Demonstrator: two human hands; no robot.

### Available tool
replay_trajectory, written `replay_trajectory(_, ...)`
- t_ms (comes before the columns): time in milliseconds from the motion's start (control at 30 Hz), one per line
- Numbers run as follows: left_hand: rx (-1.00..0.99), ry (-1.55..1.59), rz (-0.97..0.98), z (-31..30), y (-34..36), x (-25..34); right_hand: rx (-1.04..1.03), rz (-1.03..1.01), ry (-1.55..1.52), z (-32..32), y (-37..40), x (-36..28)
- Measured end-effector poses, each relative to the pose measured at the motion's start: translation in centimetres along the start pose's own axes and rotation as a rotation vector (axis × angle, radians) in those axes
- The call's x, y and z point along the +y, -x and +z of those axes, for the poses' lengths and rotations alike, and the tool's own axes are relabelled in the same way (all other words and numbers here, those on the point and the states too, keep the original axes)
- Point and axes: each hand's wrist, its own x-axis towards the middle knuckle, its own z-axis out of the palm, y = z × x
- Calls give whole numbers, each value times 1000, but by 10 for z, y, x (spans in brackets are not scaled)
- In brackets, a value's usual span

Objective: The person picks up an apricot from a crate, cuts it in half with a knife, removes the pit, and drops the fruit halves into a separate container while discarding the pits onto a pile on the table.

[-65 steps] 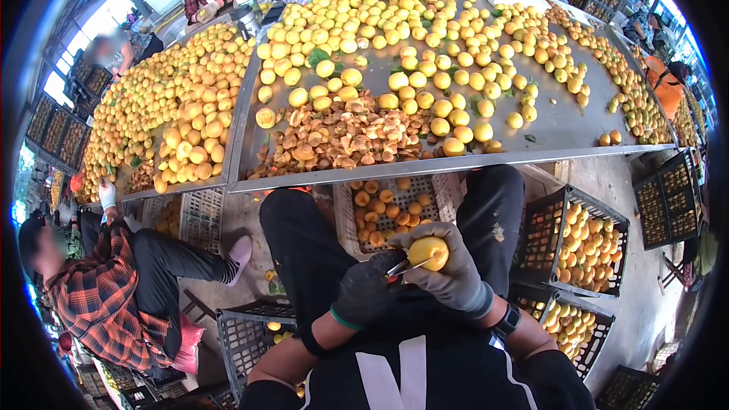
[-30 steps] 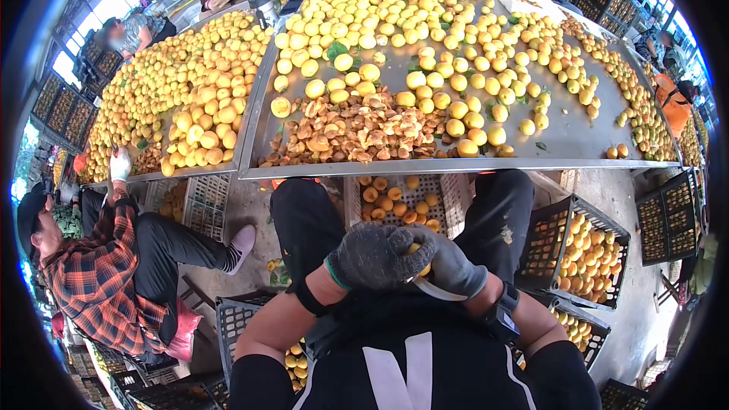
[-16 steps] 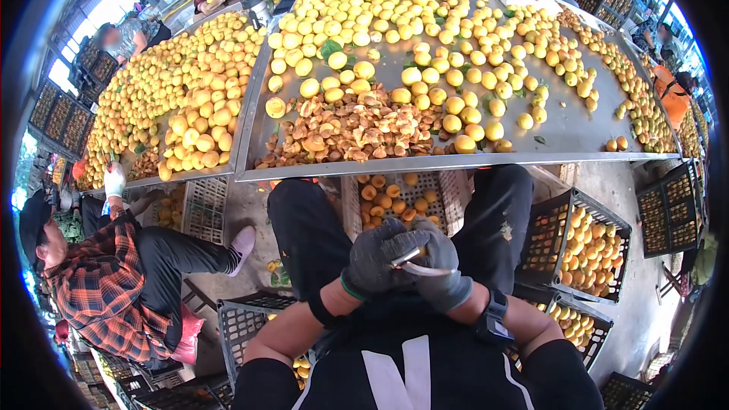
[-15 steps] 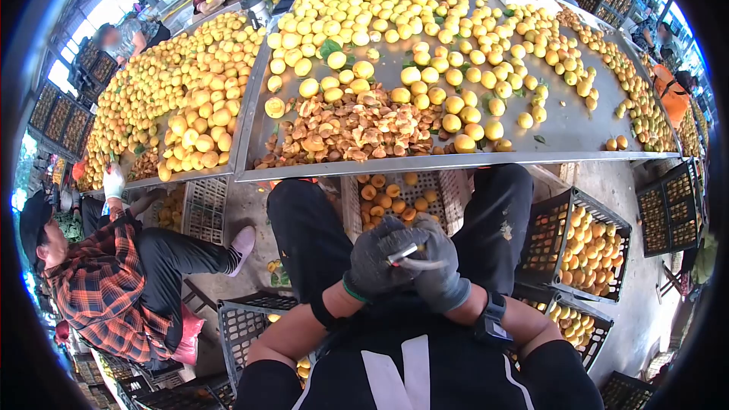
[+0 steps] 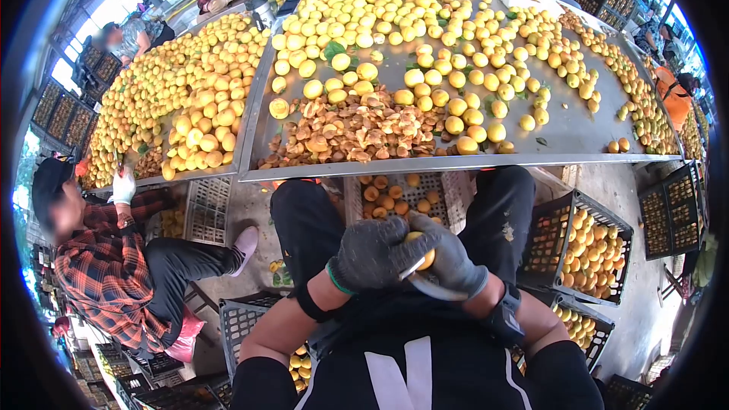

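Note:
Both my hands wear dark grey gloves and meet over my lap. My right hand [image 5: 454, 264] is closed around a yellow apricot [image 5: 423, 249], only part of which shows between the fingers. My left hand [image 5: 368, 254] grips a small knife [image 5: 412, 268]; its blade lies against the fruit. Just beyond my knees, under the table edge, a white slatted crate [image 5: 440, 191] holds several orange fruit halves. On the metal table [image 5: 562, 133] ahead are a heap of brown pits and scraps [image 5: 345, 130] and many whole yellow apricots [image 5: 425, 45].
Black crates of apricots [image 5: 588, 239] stand at my right, another black crate [image 5: 247, 319] at my left. A person in a red plaid shirt [image 5: 102, 266] sits at left, reaching toward a second fruit-covered table [image 5: 175, 99]. Other people work at the far side.
My hands have stayed together over my lap, turning the apricot against the knife; the fruit shows more now. The person at left has leaned in and raised a gloved hand.

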Motion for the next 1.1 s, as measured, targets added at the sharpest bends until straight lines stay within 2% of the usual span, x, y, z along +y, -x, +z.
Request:
replay_trajectory(67,-13,-23,99,1,3,2,52,-303,208,0,2,-16)
replay_trajectory(133,9,-4,56,10,6,7,99,-293,235,5,7,-8)
replay_trajectory(200,115,170,-114,21,7,8,307,-192,235,15,10,-6)
replay_trajectory(233,167,162,-93,25,5,11,371,-40,210,20,11,2)
replay_trajectory(267,166,164,-93,27,4,13,372,-37,210,19,9,6)
replay_trajectory(333,193,223,-183,27,0,19,468,-267,561,17,9,14)
replay_trajectory(367,193,222,-180,28,-1,20,504,-172,356,22,8,20)
replay_trajectory(400,227,288,-259,30,-1,22,509,-172,356,25,3,21)
replay_trajectory(433,262,355,-340,32,-2,24,614,-230,447,28,-2,22)
replay_trajectory(467,261,357,-337,34,-4,24,718,-291,538,28,-7,21)
replay_trajectory(567,398,550,-574,42,-5,26,741,-401,592,27,-21,19)
replay_trajectory(600,399,550,-575,45,-7,29,770,-459,646,26,-25,21)
replay_trajectory(667,502,950,-931,46,-13,31,743,-493,646,19,-37,18)
replay_trajectory(700,516,1123,-987,48,-13,26,690,-435,532,17,-42,22)
replay_trajectory(733,525,1120,-982,49,-12,22,630,-377,420,15,-45,24)
replay_trajectory(767,475,1066,-1001,49,-12,18,698,-253,358,20,-47,25)
replay_trajectory(800,417,1011,-1020,49,-12,13,702,-255,358,17,-47,10)
replay_trajectory(833,407,804,-865,51,-10,8,610,138,-302,15,-45,-9)
replay_trajectory(867,404,805,-868,48,-9,3,454,527,-951,13,-43,-17)
replay_trajectory(900,302,412,-522,38,-14,-4,457,529,-950,11,-38,-13)
replay_trajectory(933,193,26,-171,29,-17,-8,403,354,-645,7,-26,-5)
replay_trajectory(1000,138,103,-178,25,-16,-4,279,11,-38,1,-9,3)
replay_trajectory(1033,98,149,-209,22,-18,-1,309,-59,197,-1,-5,-6)
replay_trajectory(1067,58,192,-239,22,-20,0,312,-59,197,1,-4,-2)
replay_trajectory(1100,98,222,-216,25,-22,-1,389,-53,296,6,-1,7)
